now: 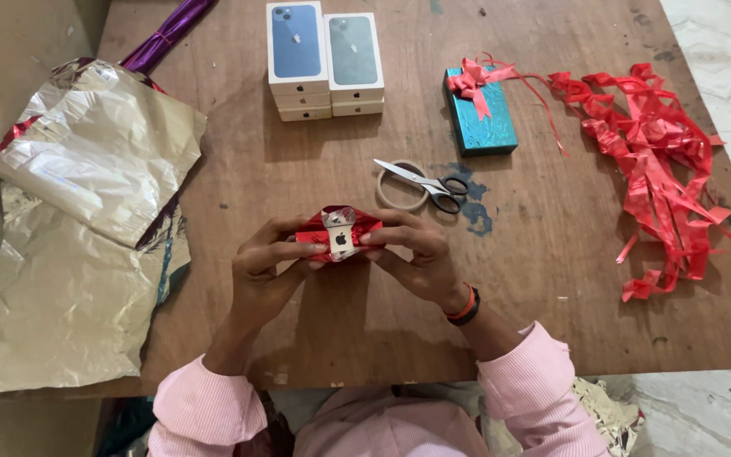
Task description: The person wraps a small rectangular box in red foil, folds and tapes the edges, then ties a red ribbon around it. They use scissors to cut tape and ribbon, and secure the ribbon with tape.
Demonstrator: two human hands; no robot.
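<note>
A big wooden table (552,279) holds crinkly silver sheets (78,254) on one side and a pile of red ribbon (657,161) on the other. Four white boxes (325,63) wait in two stacks, not wrapped yet. One blue gift (480,114) with a red bow looks all done. Scissors (429,184) lie across a tape ring (395,193). Near the front edge, the left hand (264,271) and right hand (412,254) pinch a small box (338,234) tight, with red paper only half folded around it.
</note>
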